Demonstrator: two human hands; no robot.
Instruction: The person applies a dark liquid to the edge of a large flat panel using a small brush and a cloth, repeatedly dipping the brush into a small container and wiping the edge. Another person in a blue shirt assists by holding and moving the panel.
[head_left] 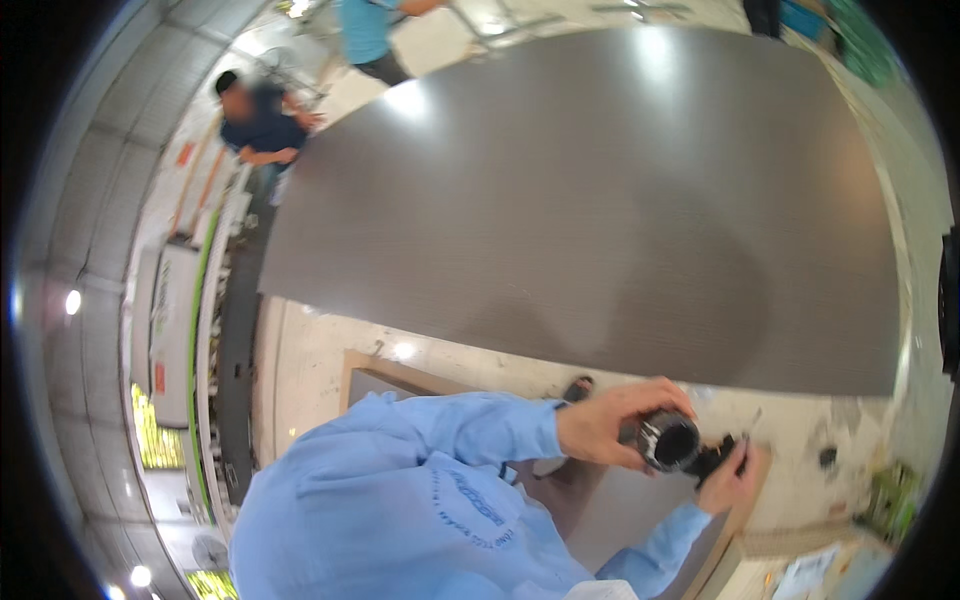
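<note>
My left hand (630, 415) is wrapped around a dark, open-topped jar (670, 441), with its round mouth facing up and pale smears on its side. Just to the right of it, my right hand (728, 484) pinches a small black object (712, 458) close beside the jar. A thin light stick-like tip rises above these fingers. The black object's exact kind is too small to make out. Beyond both hands lies a large dark brown panel (560, 210) with fine grain lines, and neither hand touches it.
Below my hands are flat boards with light edges (735, 520). A green object (890, 500) and a wooden box-like piece (800, 565) are at the lower right. One person in dark clothes (262, 120) stands at the panel's far left corner; another in blue (368, 35) stands behind it.
</note>
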